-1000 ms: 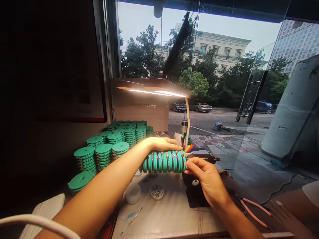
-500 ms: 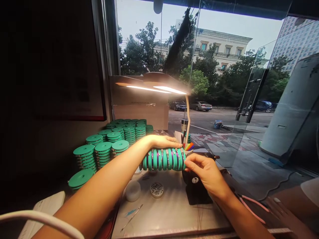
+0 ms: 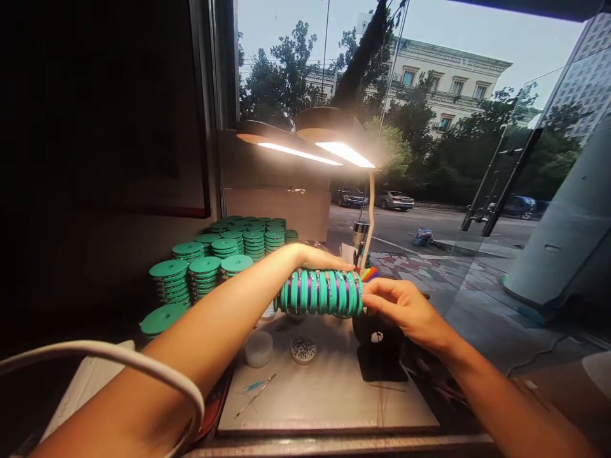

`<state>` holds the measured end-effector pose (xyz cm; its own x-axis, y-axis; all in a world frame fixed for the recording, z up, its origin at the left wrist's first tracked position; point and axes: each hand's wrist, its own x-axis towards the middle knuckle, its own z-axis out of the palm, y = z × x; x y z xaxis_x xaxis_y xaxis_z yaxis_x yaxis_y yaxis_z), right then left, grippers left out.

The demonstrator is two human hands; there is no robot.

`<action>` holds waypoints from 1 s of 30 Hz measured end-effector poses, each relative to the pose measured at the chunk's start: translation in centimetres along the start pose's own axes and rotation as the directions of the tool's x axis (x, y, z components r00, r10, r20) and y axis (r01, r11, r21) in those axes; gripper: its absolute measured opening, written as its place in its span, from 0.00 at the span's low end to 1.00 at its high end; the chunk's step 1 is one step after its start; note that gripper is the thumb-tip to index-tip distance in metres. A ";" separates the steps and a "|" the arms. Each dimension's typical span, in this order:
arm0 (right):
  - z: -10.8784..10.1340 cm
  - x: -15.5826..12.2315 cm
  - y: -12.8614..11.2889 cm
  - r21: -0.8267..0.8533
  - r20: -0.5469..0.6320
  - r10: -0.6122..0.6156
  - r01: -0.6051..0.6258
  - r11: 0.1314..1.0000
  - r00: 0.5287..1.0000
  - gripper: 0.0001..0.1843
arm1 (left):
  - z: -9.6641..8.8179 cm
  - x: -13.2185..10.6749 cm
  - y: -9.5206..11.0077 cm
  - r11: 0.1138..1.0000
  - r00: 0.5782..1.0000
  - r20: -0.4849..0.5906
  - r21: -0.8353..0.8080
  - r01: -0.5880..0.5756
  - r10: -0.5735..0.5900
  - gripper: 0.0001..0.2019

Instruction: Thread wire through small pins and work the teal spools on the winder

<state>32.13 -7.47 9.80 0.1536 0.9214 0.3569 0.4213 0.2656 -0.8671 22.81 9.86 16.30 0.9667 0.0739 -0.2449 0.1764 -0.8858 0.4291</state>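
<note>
A row of green foam spools (image 3: 321,294), wound with dark and purple thread or cord and small silvery beads, lies on its side above the table. My left hand (image 3: 324,256) reaches over its top from behind, fingers along the row and partly hidden; it holds the row. At the right end my right hand (image 3: 398,302) has thumb and forefinger pinched against the last spool; what is between the fingertips is too small to make out. Below the row are a round dish of silvery beads (image 3: 303,350) and a whitish round tub (image 3: 258,349).
Stacks of green spools (image 3: 205,273) stand at the left. A lit lamp (image 3: 334,143) hangs over the table (image 3: 334,407). A black stand (image 3: 379,362), a thin metal tool (image 3: 256,394) and a white cable (image 3: 119,356) are nearby. Another person's arm shows at the lower right.
The view has shifted, so most things appear slightly right and higher. My right hand's fingers have moved slightly outward at the row's end. My left hand keeps its hold.
</note>
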 end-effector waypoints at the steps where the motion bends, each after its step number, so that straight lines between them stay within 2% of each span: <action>1: -0.1 0.0 0.0 0.003 0.010 -0.002 0.002 1.000 1.000 0.14 | 0.0 0.0 0.1 1.000 1.000 0.005 0.002 -0.005 0.005 0.25; 9: -0.4 0.0 0.4 -0.077 0.033 -0.061 0.063 0.995 0.998 0.12 | 0.0 -0.2 0.1 0.999 0.999 0.026 0.024 -0.024 0.024 0.27; 15: -0.4 0.1 0.4 -0.181 0.040 -0.102 0.108 0.978 0.994 0.11 | 0.1 -0.2 0.0 1.000 1.000 -0.008 0.016 -0.003 0.003 0.27; 20: -0.1 0.0 0.7 -0.215 -0.011 -0.171 0.165 0.963 0.985 0.10 | 0.1 -0.3 -0.1 1.000 0.999 -0.048 0.009 0.021 -0.020 0.29; 26: 0.5 0.5 1.6 -0.138 -0.065 -0.154 0.144 0.980 0.986 0.10 | 0.0 -0.4 -0.2 1.000 1.000 -0.021 0.025 0.017 -0.016 0.31; 30: 0.4 0.4 1.4 -0.171 -0.114 -0.191 0.171 0.970 0.975 0.11 | 0.0 -0.6 0.0 0.999 0.999 -0.024 0.030 0.025 -0.024 0.32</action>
<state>32.42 -6.59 8.58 0.1707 0.8152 0.5534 0.5879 0.3665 -0.7212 22.26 9.79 16.40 0.9663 0.1064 -0.2344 0.1949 -0.8972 0.3962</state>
